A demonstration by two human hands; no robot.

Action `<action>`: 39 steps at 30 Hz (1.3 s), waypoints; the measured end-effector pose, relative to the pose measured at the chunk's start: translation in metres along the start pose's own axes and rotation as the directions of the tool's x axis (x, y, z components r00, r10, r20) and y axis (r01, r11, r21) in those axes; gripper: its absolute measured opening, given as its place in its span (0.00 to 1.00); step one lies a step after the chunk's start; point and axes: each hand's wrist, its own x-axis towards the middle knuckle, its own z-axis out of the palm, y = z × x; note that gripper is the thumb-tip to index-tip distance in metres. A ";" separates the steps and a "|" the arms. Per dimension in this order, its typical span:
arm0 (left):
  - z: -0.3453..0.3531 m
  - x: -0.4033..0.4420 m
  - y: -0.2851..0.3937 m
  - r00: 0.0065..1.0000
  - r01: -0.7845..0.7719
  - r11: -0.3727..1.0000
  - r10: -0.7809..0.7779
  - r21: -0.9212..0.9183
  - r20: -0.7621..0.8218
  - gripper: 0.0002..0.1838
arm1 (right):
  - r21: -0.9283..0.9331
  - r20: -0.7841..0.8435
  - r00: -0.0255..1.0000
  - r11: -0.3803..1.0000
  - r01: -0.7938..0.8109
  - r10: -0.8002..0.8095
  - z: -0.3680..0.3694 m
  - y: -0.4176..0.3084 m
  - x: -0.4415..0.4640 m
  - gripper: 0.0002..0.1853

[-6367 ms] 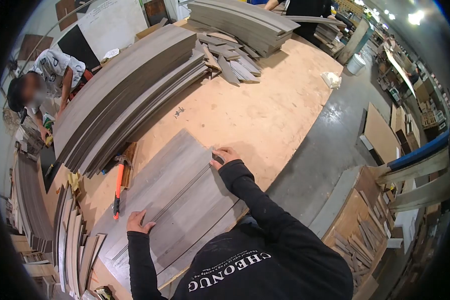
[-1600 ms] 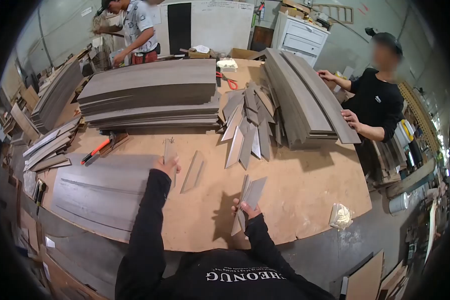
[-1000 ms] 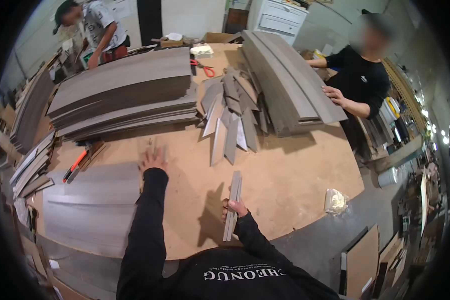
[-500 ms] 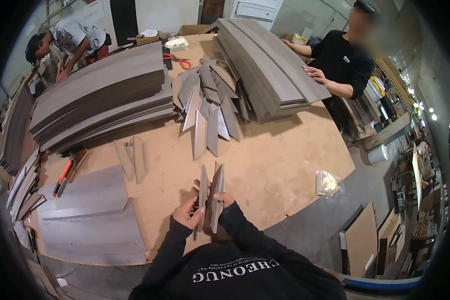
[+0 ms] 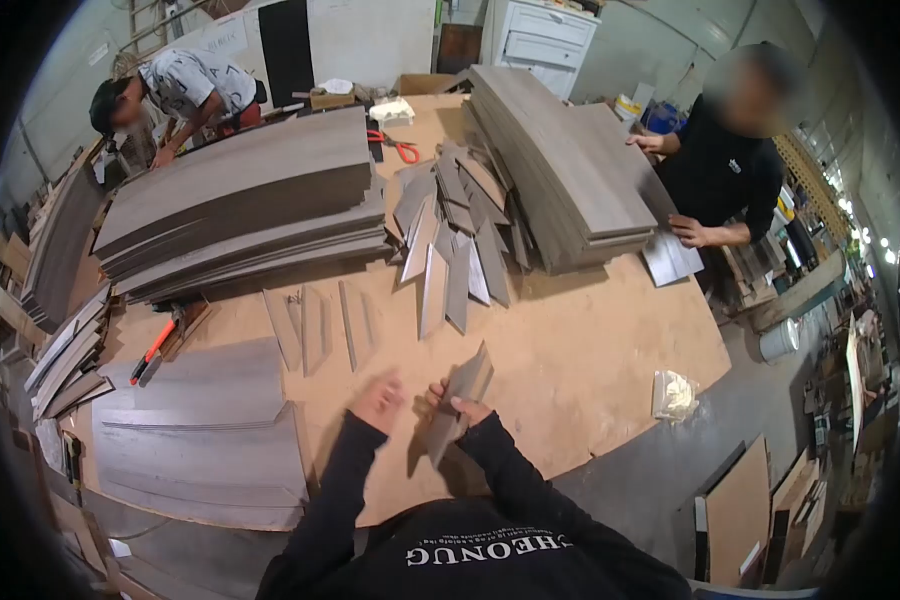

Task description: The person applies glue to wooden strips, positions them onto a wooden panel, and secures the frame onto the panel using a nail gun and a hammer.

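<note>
At the near side of the broad tan wooden table (image 5: 570, 345), the right hand (image 5: 460, 405) grips some grey, slant-ended wooden pieces (image 5: 471, 372) above the surface. Their count cannot be told; a slack grip could let one slip, and the pointed ends could jab the fingers. The left hand (image 5: 378, 402), blurred, looks loosely open and empty just beside it. To its left lie flat grey wooden boards (image 5: 195, 400), liable to scratching if a piece drops. Beyond, thin grey wooden strips (image 5: 347, 325) appear to stand on edge; a brushing sleeve could topple them. Near the boards' far edge rests an orange-handled hammer (image 5: 153, 350). Farther off, a heap of pointed grey wooden offcuts (image 5: 455, 245) could slide if jostled. At far right, a co-worker in black (image 5: 725, 190) handles a tilted grey board (image 5: 668, 258); a missed hold could drop it over the table edge.
</note>
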 end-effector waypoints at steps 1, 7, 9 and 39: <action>0.017 -0.015 0.011 0.996 -0.008 0.992 -0.004 0.126 0.088 0.27 | -0.069 -0.074 0.996 0.996 0.050 -0.055 0.014 -0.003 -0.002 0.26; 0.037 -0.039 0.038 0.998 -0.066 0.988 0.067 0.142 0.001 0.36 | -0.216 -0.134 0.990 0.973 -0.082 0.053 0.075 -0.018 -0.013 0.20; 0.032 -0.036 0.032 0.997 -0.081 0.992 0.082 0.095 -0.007 0.33 | -0.281 -0.088 0.996 0.959 -0.034 0.010 0.057 -0.013 -0.006 0.19; 0.001 0.082 0.000 0.958 0.212 0.427 0.085 0.879 -0.273 0.32 | -0.710 -0.288 0.936 0.701 -0.069 -0.200 -0.008 -0.033 -0.021 0.21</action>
